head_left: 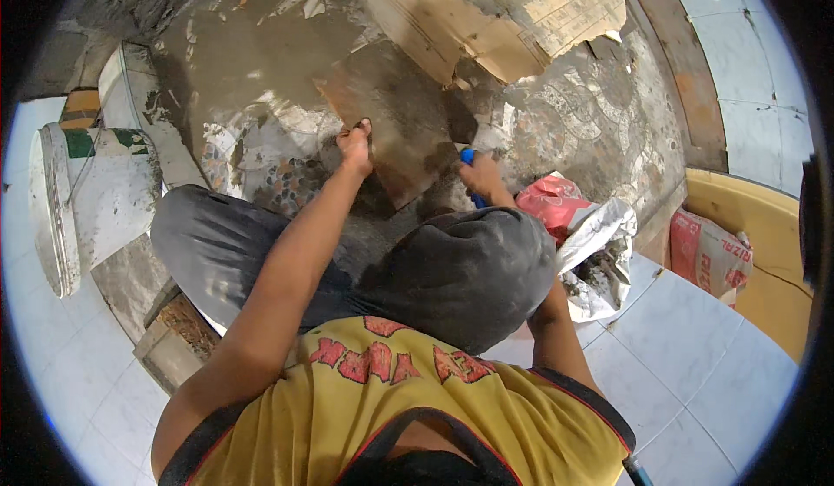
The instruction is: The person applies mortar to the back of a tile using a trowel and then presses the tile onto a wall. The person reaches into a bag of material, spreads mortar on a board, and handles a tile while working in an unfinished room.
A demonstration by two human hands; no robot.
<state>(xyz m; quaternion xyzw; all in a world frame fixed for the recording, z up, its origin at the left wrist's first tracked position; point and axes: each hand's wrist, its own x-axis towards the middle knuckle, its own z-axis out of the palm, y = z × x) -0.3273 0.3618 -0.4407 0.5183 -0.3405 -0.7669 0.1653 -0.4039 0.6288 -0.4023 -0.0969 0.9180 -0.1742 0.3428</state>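
In front of my crossed legs lies a flat square brown panel [395,112], its face smeared with grey mortar. My left hand [354,147] is closed on the panel's left edge, thumb on top. On the right, my right hand [486,178] is wrapped round the blue handle of a trowel [467,155]. The trowel's blade is hard to make out against the dark patch beside the panel. Beneath and around the panel is a mortar-stained floor with a pebble pattern [291,178].
A torn cardboard sheet [530,17] with mortar lies beyond the panel. White bucket [109,195] tips on its side at left. A crumpled red and white sack [599,234] sits by my right knee, another sack [708,256] in a yellow basin [773,282]. Wet mortar [130,0] is piled far left.
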